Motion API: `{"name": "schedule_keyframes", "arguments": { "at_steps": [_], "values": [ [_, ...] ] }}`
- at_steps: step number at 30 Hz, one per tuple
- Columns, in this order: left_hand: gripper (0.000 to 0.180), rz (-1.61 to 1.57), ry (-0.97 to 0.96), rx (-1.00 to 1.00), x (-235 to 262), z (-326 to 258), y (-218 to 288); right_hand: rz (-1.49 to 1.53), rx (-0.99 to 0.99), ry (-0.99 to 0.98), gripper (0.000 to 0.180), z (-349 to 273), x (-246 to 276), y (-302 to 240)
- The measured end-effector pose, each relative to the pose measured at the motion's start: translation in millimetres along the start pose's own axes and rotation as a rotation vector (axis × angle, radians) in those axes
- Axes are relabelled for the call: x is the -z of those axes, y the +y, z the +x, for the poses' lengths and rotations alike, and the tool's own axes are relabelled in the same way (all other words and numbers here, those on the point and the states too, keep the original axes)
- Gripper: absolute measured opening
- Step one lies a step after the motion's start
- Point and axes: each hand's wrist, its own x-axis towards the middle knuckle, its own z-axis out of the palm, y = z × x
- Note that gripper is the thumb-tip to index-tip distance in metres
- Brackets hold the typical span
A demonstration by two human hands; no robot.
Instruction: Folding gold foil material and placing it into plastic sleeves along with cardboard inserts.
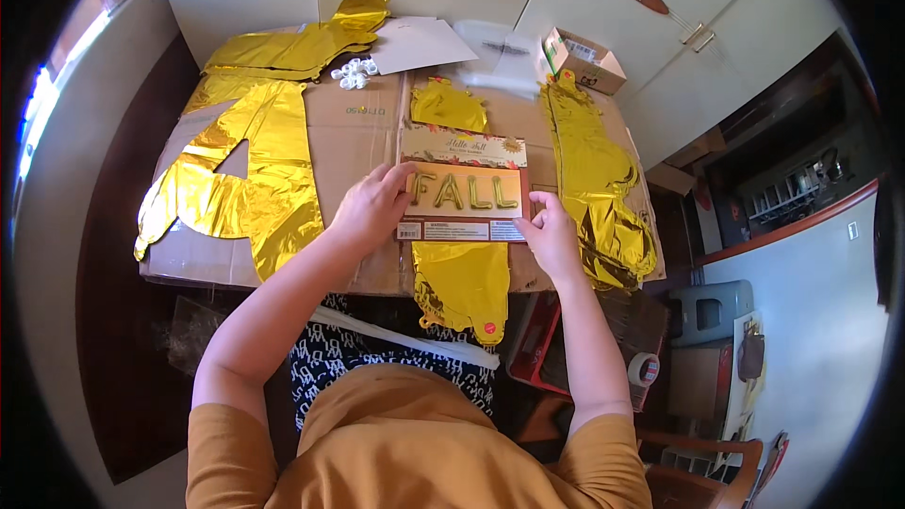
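Observation:
Between my hands is a flat printed balloon package card (462,226), with a picture of gold letter balloons on an orange panel. My left hand (374,203) grips its left edge, fingers on top. At the right edge, my right hand (551,234) pinches the card between thumb and fingers. Beneath the card lies a flat gold foil balloon (462,285); its far end shows above the card and its near end hangs over the table edge. Left of my left hand is a larger gold foil balloon (283,155) with a triangular hole. A crinkled gold foil balloon (599,174) lies to the right.
Brown cardboard (353,137) covers the table. Toward the back are folded gold foil (283,49), a white ribbon bundle (354,73), a pale card sheet (419,44), a clear plastic bag (504,57) and an open small box (586,61). A tape roll (643,369) sits low on the right.

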Motion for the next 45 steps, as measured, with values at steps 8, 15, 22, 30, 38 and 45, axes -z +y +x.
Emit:
{"name": "schedule_keyframes", "arguments": {
  "at_steps": [8,15,22,30,38,45],
  "values": [
    [0.038,0.169,-0.109,-0.445,11,-23,15,-0.32,0.225,0.044,0.036,-12,5,-14],
    [0.068,0.119,-0.382,-0.484,29,-42,22,-0.379,0.775,-0.14,0.053,-33,23,-3],
    [0.081,0.288,-0.394,-0.459,14,-79,28,-0.415,0.82,-0.273,0.062,-63,32,-4],
    [0.079,0.242,-0.376,-0.42,16,-56,23,-0.428,0.797,-0.255,0.067,-59,30,0],
    [0.067,0.284,-0.274,-0.434,7,-63,27,-0.426,0.835,-0.218,0.063,-55,25,3],
    [0.057,0.177,-0.276,-0.545,18,-43,19,-0.396,0.861,-0.213,0.058,-47,24,8]
  ]
}}
